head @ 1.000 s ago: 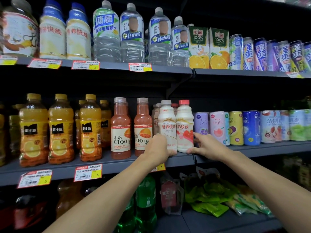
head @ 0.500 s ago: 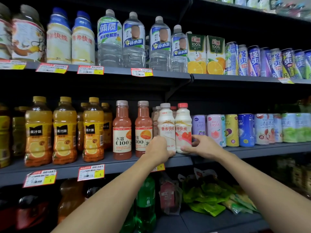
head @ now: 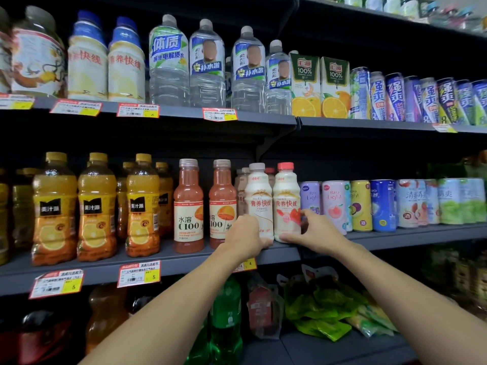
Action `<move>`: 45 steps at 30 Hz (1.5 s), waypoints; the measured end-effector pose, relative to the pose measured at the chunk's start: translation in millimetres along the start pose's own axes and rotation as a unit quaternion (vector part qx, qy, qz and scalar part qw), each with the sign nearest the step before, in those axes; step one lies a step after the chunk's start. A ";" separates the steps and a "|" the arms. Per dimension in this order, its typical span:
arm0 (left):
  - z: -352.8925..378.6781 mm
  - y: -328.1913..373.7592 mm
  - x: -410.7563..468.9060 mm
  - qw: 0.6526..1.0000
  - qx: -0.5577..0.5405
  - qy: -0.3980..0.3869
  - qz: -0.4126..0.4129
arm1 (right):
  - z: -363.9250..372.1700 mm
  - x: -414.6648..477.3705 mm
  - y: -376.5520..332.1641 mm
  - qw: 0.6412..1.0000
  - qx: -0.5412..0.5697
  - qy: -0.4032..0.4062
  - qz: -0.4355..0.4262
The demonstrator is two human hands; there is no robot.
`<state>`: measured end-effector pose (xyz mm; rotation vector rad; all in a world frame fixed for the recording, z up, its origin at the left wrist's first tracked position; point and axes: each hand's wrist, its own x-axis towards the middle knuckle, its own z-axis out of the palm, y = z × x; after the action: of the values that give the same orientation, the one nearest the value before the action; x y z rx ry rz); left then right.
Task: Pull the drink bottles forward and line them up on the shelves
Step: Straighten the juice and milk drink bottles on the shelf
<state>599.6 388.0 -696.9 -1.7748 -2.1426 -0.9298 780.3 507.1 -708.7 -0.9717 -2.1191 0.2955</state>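
Since a second ago, our right grip [head: 319, 233] has curled lower round the red-capped bottle [head: 286, 196]; our left grip [head: 243, 237] curls round the white-capped bottle [head: 261, 198]. Both stand upright, touching, at the front edge of the middle shelf [head: 184, 264].

— Left hand [head: 243, 237]?
— Fingers curled round the base of the white-capped milk bottle [head: 260, 201], bare forearm reaching up towards it.
— Right hand [head: 317, 230]?
— Just right of that bottle, gripping the red-capped milk bottle [head: 286, 198] low, arm extended.
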 end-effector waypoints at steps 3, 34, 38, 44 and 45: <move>0.6 -0.5 -0.7 1.000 -0.003 0.004 0.000 | 1.8 1.4 3.9 0.999 -0.020 0.022 -0.031; -6.3 10.7 -20.1 0.999 0.016 0.043 0.002 | -2.5 -4.8 8.6 0.997 -0.057 0.012 -0.040; -2.9 9.3 -45.6 0.984 -0.006 0.168 0.059 | 24.9 -45.7 3.0 0.969 -0.098 0.225 -0.038; 35.7 -48.0 -110.9 0.918 -0.042 0.322 0.227 | 112.1 -121.4 -2.9 0.945 -0.004 0.313 -0.094; 47.5 -61.7 -123.1 0.919 -0.030 0.323 0.225 | 130.6 -133.9 -1.3 0.950 -0.001 0.298 -0.093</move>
<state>583.7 311.3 -819.8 -1.5748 -1.2476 -1.2306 739.3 422.4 -870.3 -0.7337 -1.6320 -0.0928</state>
